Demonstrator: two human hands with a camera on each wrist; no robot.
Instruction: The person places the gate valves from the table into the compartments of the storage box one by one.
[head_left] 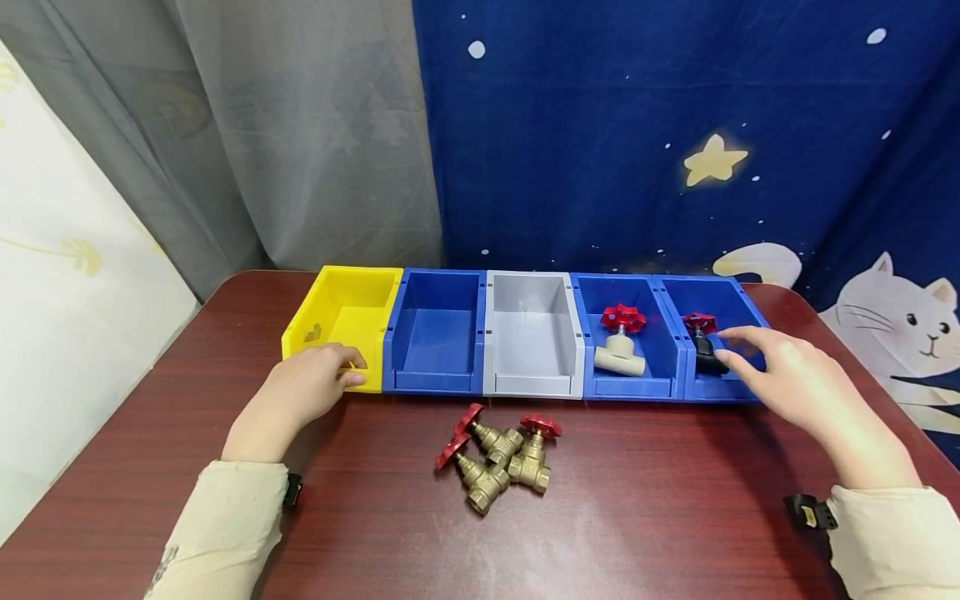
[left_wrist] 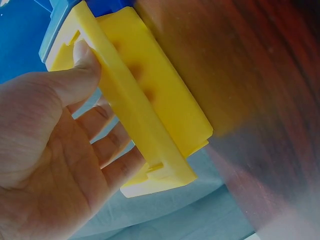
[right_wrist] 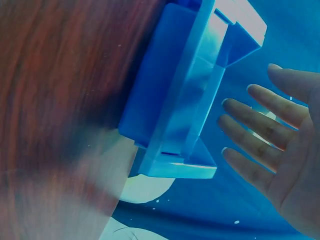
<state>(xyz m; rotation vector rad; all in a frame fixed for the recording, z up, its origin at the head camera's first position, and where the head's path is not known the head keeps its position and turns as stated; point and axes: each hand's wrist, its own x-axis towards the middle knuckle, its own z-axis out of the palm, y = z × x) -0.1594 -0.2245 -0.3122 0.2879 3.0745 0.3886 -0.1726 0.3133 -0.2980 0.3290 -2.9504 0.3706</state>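
My left hand (head_left: 311, 379) is at the front left of the yellow bin (head_left: 363, 329). In the left wrist view its thumb (left_wrist: 85, 62) lies at the front rim, and the loosely bent fingers reach behind that rim, their tips hidden. At the rightmost blue bin (right_wrist: 160, 80), my right hand (head_left: 787, 375) hovers with spread fingers, holding nothing. A black valve with a red handwheel (head_left: 705, 350) lies in that bin near its fingertips. The neighbouring blue bin (head_left: 633, 387) holds a beige valve with a red handwheel (head_left: 621, 354).
Three brass valves with red handwheels (head_left: 495, 458) lie clustered on the dark red wooden table (head_left: 600, 517). Between the outer bins stand another blue bin (head_left: 435, 383) and a grey bin (head_left: 532, 385), all in one row. A patterned curtain (head_left: 570, 125) hangs behind.
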